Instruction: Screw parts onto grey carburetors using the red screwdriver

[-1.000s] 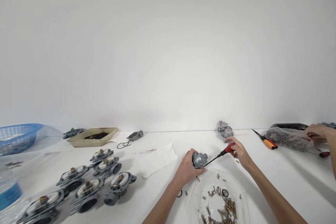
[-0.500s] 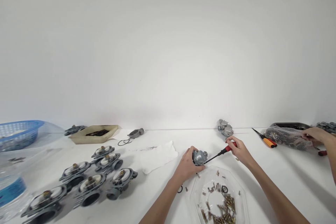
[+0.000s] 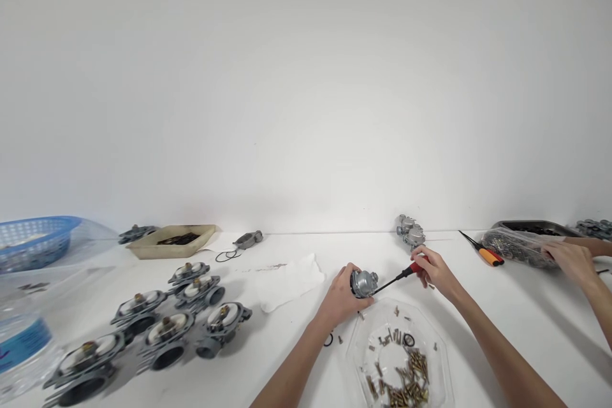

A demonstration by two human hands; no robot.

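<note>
Holding a carburetor — left fingers curled around it, right fingers pinching a red screwdriver.

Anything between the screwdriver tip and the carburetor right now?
Nothing visible. The red-handled screwdriver in the right hand runs unobstructed to the metal carburetor gripped in the left hand, and its tip appears to meet the carburetor's side.

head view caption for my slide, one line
Left hand grips a carburetor while the right hand applies a red-handled screwdriver to it beside a clear tray of screws
</note>
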